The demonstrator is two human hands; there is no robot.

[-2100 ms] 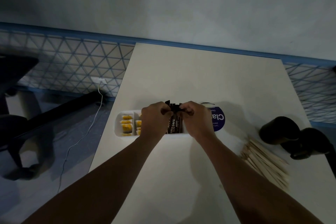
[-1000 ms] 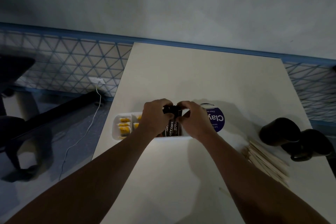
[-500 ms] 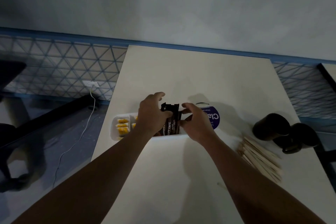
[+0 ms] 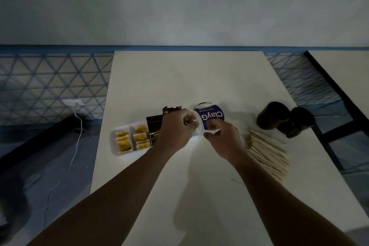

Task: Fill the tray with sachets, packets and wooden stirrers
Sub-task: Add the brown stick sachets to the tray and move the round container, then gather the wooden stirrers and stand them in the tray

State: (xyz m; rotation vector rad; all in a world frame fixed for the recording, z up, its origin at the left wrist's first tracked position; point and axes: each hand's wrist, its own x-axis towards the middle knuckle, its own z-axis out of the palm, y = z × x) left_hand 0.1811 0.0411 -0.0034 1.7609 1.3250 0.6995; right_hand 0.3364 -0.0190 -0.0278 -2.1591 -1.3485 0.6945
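A white divided tray (image 4: 114, 144) lies at the table's left edge. Its two left compartments hold yellow sachets (image 4: 123, 143), and dark brown coffee packets (image 4: 154, 126) stand in the one beside them. My left hand (image 4: 176, 129) is over the tray's right end, with curled fingers gripping the rim there. Just right of the tray, my right hand (image 4: 223, 140) pinches a small flat white piece (image 4: 215, 131), which looks like a sachet. A pile of wooden stirrers (image 4: 267, 152) lies on the table to the right of that hand.
A white tub with a purple label (image 4: 211, 117) lies on its side behind my hands. Two black cups (image 4: 273, 115) (image 4: 299, 124) lie near the table's right edge. A cable (image 4: 76, 126) hangs to the floor on the left.
Both hands have left the brown packets, which now stand in the tray. The hands moved right to the tray's right end, and the right hand now pinches a white piece.
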